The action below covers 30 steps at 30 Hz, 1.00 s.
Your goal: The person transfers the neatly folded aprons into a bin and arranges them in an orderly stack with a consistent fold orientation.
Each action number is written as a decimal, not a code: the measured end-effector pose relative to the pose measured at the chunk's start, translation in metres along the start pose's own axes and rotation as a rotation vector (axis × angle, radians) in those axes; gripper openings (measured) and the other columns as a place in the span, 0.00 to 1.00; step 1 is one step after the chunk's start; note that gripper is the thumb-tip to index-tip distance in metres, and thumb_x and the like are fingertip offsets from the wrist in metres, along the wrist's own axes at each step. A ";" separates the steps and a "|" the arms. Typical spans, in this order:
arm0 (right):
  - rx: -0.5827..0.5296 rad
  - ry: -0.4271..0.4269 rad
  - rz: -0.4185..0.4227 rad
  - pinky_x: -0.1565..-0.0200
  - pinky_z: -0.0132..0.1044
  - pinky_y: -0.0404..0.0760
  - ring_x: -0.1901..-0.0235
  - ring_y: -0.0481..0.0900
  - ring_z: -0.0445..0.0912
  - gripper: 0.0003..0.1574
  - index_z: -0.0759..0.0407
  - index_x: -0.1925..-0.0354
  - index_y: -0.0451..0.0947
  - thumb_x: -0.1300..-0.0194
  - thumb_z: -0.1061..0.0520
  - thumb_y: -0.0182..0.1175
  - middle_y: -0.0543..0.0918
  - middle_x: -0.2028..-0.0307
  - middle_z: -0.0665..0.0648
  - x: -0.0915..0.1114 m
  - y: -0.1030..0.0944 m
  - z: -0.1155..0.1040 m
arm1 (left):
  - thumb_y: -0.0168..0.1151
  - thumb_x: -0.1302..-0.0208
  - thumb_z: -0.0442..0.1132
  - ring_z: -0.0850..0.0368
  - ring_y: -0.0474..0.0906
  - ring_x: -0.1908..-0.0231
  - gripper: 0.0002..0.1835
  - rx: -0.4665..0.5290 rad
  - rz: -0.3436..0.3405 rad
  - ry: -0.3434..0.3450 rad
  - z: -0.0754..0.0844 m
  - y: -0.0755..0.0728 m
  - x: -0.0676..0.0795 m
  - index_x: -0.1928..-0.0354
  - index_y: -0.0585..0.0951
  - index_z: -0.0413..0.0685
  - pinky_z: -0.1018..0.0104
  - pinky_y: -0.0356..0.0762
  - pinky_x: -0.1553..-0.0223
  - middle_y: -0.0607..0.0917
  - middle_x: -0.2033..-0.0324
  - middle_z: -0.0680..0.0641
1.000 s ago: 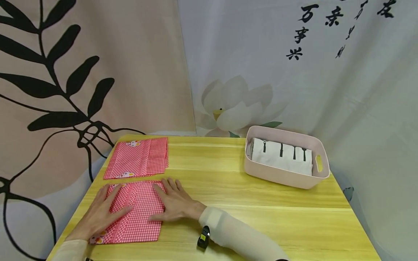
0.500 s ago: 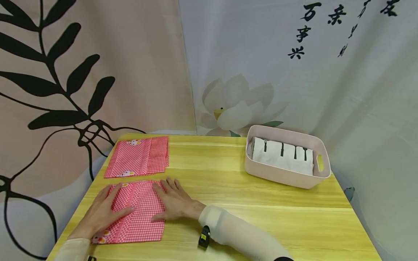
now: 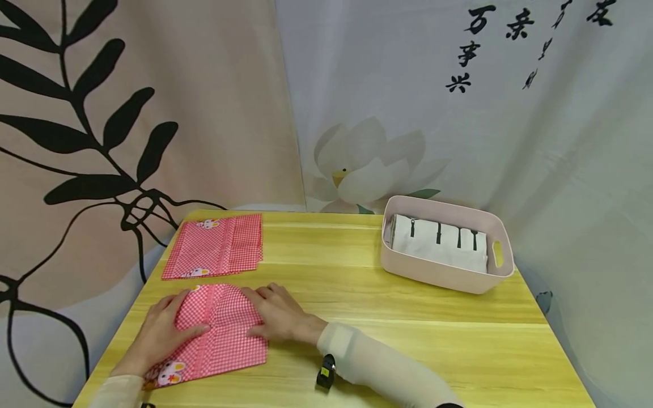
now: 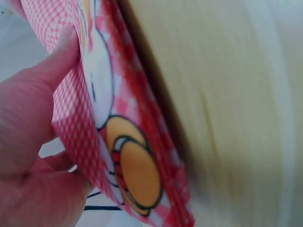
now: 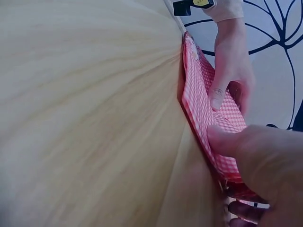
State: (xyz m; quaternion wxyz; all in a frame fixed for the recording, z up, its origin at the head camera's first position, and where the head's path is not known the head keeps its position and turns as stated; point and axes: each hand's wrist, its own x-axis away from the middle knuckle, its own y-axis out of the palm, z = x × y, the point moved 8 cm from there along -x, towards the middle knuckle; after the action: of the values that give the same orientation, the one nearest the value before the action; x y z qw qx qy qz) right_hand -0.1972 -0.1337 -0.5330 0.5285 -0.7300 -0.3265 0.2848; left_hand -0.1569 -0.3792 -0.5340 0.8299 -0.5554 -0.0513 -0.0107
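A folded red-and-white checked cloth [image 3: 224,328] with cartoon rabbit prints lies at the table's near left, its surface slightly bulged. My left hand [image 3: 155,337] grips its left side; the left wrist view shows the thumb on top of the cloth [image 4: 75,104] and the fingers by its edge. At the right side my right hand [image 3: 283,314] holds the other edge. The right wrist view has that thumb [image 5: 222,141] on the upper face and curled fingers at the edge, partly hidden. A second checked cloth [image 3: 214,246], also folded, lies flat just behind.
A pale pink basket [image 3: 433,273] stands at the back right of the wooden table [image 3: 408,340]. Inside it are folded white fabric items [image 3: 433,246] with black tabs. Curtains [image 3: 229,102] printed with leaves and a lotus hang behind the table.
The near cloth has shifted slightly right and turned, and its top now bulges. My right hand's fingers have drawn in from spread to curled at its edge. The left hand moved little.
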 end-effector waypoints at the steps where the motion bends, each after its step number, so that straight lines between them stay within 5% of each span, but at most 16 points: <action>1: -0.015 0.003 0.005 0.25 0.40 0.78 0.33 0.82 0.46 0.61 0.46 0.11 0.58 0.27 0.31 0.75 0.86 0.31 0.54 0.001 -0.001 0.001 | 0.81 0.36 0.68 0.09 0.69 0.31 0.65 0.009 0.005 0.005 0.002 0.000 0.000 0.15 0.62 0.29 0.13 0.74 0.35 0.70 0.27 0.14; 9: -0.289 0.021 0.032 0.37 0.32 0.86 0.42 0.88 0.41 0.56 0.46 0.10 0.58 0.24 0.50 0.76 0.90 0.36 0.56 0.006 -0.003 0.013 | 0.82 0.33 0.61 0.13 0.75 0.32 0.61 0.076 -0.024 -0.012 0.013 0.003 -0.004 0.13 0.60 0.32 0.17 0.79 0.37 0.73 0.28 0.16; 15: -0.389 0.002 0.030 0.56 0.22 0.82 0.68 0.82 0.34 0.52 0.50 0.11 0.61 0.23 0.59 0.72 0.92 0.37 0.58 0.011 -0.007 0.021 | 0.81 0.30 0.57 0.15 0.75 0.29 0.59 0.120 -0.040 -0.034 0.015 0.003 -0.004 0.12 0.58 0.34 0.20 0.79 0.34 0.73 0.24 0.18; 18: -0.383 0.005 0.042 0.45 0.27 0.87 0.58 0.89 0.38 0.46 0.51 0.14 0.67 0.23 0.60 0.71 0.89 0.30 0.57 0.015 -0.010 0.025 | 0.79 0.27 0.56 0.15 0.75 0.29 0.57 0.145 -0.048 -0.032 0.018 0.005 -0.003 0.12 0.57 0.35 0.21 0.79 0.34 0.72 0.23 0.18; 22: -0.393 0.043 0.069 0.22 0.40 0.81 0.29 0.87 0.49 0.40 0.52 0.17 0.72 0.21 0.60 0.69 0.82 0.22 0.57 0.022 -0.014 0.036 | 0.76 0.24 0.54 0.17 0.76 0.27 0.54 0.188 -0.044 -0.004 0.025 0.009 -0.004 0.10 0.57 0.38 0.22 0.80 0.32 0.73 0.22 0.21; 30: -0.521 0.174 0.152 0.18 0.47 0.77 0.21 0.80 0.56 0.36 0.56 0.19 0.74 0.20 0.62 0.67 0.81 0.22 0.60 0.039 -0.025 0.069 | 0.72 0.20 0.53 0.25 0.83 0.32 0.52 0.300 -0.041 0.064 0.051 0.015 -0.014 0.08 0.53 0.47 0.31 0.88 0.38 0.78 0.24 0.25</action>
State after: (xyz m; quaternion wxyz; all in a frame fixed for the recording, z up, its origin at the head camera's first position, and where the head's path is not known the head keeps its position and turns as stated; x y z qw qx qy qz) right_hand -0.2295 -0.0575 -0.5312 0.3262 -0.8853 -0.2866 0.1663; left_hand -0.1737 -0.3275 -0.5297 0.9043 -0.4236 -0.0373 -0.0378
